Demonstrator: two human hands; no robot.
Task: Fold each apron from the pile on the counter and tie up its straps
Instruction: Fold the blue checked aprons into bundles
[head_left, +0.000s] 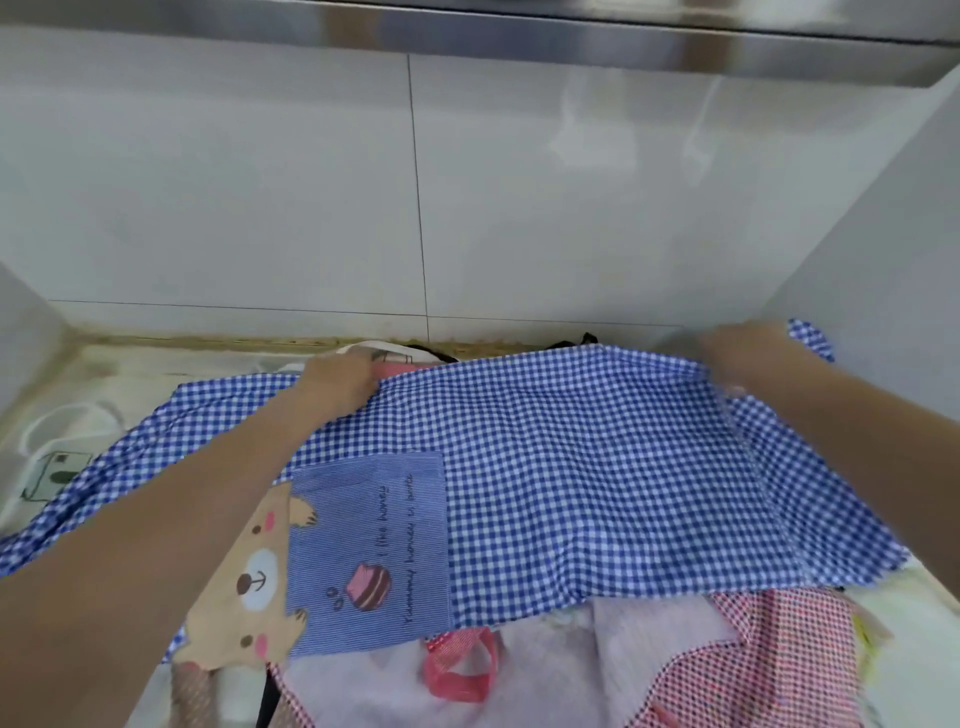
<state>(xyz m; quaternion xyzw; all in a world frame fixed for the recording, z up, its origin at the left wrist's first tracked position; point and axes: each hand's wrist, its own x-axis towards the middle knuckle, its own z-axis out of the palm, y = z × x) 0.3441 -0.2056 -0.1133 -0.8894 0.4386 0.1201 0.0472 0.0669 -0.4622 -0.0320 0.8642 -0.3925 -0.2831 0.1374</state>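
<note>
A blue-and-white gingham apron (571, 467) lies spread across the counter on top of the pile. Its striped blue pocket (369, 551) carries a bear face and a cake print. My left hand (340, 382) grips the apron's far edge at the left. Over at the far right corner, my right hand (743, 353) grips the same edge, and the cloth is stretched between the two. A blue gingham strap end (810, 340) sticks out past my right hand. Both hands are blurred.
Under the blue apron lie a red-and-white checked apron (753, 660) with a pink strap (457, 670) and a pale pink cloth (623, 670). A white apron (62, 441) lies at the left. White tiled walls (519, 208) close in behind and on both sides, with a steel hood (571, 36) overhead.
</note>
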